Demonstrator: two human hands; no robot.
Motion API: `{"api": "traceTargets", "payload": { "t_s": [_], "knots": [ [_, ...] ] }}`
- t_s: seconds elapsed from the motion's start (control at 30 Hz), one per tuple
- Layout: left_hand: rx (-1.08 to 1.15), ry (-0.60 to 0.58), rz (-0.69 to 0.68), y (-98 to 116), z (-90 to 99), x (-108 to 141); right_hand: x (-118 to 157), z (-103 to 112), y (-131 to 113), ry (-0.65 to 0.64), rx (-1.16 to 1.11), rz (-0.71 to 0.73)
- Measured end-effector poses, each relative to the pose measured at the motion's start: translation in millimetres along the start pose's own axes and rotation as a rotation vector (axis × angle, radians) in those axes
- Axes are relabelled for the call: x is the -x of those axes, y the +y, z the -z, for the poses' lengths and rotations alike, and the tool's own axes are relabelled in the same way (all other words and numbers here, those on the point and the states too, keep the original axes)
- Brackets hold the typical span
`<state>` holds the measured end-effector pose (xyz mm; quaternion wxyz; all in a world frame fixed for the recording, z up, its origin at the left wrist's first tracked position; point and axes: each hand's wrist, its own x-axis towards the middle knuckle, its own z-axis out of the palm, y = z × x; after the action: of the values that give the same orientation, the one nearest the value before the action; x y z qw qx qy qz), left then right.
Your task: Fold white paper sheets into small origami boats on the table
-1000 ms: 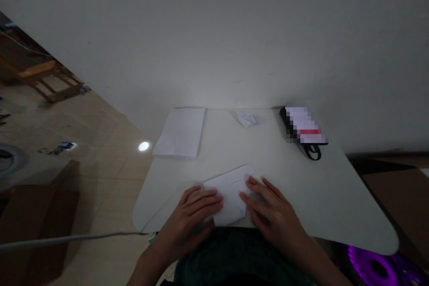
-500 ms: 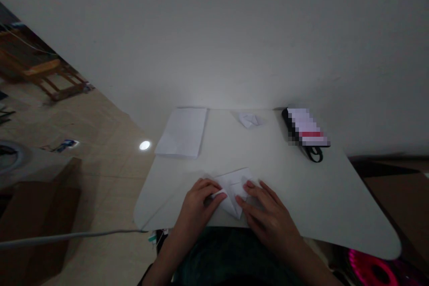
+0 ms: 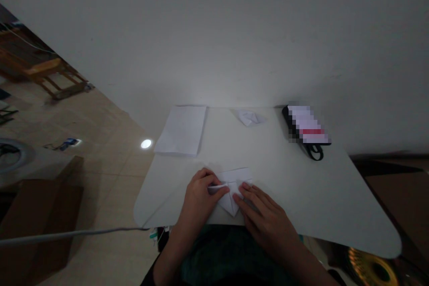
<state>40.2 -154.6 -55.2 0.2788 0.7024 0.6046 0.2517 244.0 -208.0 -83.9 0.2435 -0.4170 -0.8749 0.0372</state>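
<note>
Head view: folded white paper point(image 3: 233, 203), creased to a point, lies at the near edge of a white, round-cornered table point(image 3: 268, 156), its left flap pinched by the left hand point(image 3: 200, 194), the right hand's point(image 3: 264, 212) fingers pressing its other side. Beyond sit a flat white paper stack point(image 3: 182, 130), a black case point(image 3: 290, 118) and a small folded white paper piece point(image 3: 250, 118).

No text, label, brand, number or sign can be read. The pale face with a red band on the black-edged item point(image 3: 309, 125) on the table point(image 3: 268, 161) is pixelated, so any print there is illegible.
</note>
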Motion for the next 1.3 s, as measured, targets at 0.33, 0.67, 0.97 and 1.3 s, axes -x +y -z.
{"api": "traceTargets", "payload": {
  "t_s": [0.33, 0.67, 0.97, 1.3],
  "knots": [
    [-0.091, -0.101, -0.096, 2.6, -2.0, -84.2, -50.7, 1.8, 57.4, -0.045, 0.139, 0.11],
    [0.07, -0.346, -0.121, -1.5, -2.5, -151.3, -81.6, -3.3, 86.9, -0.023, 0.149, 0.288],
    [0.124, -0.308, -0.191, -7.8, -4.1, -148.0, -79.6, 0.2, 85.7, -0.059, 0.132, 0.266],
    [0.058, -0.144, -0.364, -9.8, -9.6, -133.3, -79.2, -7.5, 85.5, -0.05, 0.11, 0.235]
  ]
}}
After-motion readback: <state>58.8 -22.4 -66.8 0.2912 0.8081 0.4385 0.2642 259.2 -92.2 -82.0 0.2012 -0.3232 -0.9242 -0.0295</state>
